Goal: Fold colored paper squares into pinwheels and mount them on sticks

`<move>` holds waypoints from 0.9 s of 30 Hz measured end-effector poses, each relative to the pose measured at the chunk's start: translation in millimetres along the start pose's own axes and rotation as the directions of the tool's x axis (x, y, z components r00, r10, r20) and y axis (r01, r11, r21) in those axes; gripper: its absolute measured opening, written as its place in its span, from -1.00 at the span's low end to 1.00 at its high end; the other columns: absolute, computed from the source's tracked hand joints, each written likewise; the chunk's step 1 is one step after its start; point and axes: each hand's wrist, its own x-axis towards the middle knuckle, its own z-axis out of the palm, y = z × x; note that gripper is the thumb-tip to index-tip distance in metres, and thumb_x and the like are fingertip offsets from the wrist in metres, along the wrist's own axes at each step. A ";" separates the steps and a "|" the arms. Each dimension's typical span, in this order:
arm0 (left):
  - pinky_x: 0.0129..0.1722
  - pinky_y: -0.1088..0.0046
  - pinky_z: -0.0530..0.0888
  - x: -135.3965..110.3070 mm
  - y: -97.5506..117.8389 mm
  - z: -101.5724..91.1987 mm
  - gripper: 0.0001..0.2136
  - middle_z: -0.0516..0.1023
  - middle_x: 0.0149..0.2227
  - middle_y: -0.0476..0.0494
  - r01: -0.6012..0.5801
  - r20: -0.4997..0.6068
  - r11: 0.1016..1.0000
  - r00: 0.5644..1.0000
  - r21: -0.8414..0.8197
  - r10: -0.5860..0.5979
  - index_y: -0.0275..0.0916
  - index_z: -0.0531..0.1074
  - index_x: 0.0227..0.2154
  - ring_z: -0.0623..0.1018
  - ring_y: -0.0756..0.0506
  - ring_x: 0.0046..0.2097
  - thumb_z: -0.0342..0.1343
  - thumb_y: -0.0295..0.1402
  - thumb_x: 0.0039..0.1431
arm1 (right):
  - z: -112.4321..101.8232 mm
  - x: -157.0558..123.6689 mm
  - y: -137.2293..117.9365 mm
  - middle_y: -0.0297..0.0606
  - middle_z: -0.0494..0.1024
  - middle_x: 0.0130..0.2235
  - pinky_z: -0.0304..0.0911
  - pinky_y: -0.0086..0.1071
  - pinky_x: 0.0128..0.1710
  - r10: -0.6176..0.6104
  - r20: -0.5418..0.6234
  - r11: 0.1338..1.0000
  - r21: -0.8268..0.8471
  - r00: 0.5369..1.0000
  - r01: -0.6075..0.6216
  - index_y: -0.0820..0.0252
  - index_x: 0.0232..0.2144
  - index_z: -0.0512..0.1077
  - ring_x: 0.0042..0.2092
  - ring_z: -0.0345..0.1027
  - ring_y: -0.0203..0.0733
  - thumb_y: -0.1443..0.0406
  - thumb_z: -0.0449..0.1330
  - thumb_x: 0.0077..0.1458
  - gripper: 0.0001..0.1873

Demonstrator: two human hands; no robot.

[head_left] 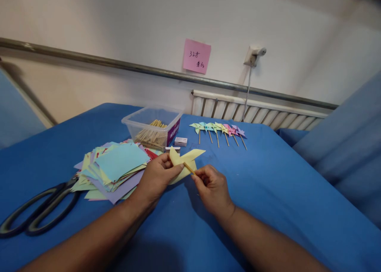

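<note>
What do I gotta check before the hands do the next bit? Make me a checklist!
1. Left hand gripping the yellow paper: ok.
2. Right hand pinching the wooden stick: ok.
3. Stick fixed firmly to the paper: cannot tell; its end is by the left thumb.
4. Big scissors away from both hands: ok, they lie beside the paper pile.
5. Finished pinwheels apart from the hands: ok, in a row farther back.
</note>
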 end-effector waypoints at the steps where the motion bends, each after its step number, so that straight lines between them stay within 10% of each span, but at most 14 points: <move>1: -0.38 0.46 0.46 0.1 0.0 0.0 -0.65 0.63 -0.39 -0.12 -0.001 -0.004 1.000 1.000 0.008 0.001 -0.31 0.45 -0.33 0.58 -0.08 -0.41 0.36 -0.35 -0.24 | 0.0 -0.1 0.1 -0.35 0.40 -0.46 0.17 -0.48 -0.50 0.002 0.003 1.000 0.000 1.000 -0.002 0.17 -0.45 0.42 -0.45 0.27 -0.31 0.33 0.16 0.06 -0.93; 27: -0.36 0.40 0.48 3.3 -3.6 1.1 -0.67 0.64 -0.34 -0.16 -0.035 -0.043 0.995 0.998 0.095 0.040 -0.30 0.49 -0.36 0.59 -0.13 -0.37 0.34 -0.35 -0.28 | 1.0 -1.3 -2.3 -0.37 0.43 -0.49 0.18 -0.48 -0.49 0.036 0.005 0.999 0.003 0.999 -0.036 0.17 -0.49 0.43 -0.47 0.28 -0.31 0.32 0.17 0.05 -0.90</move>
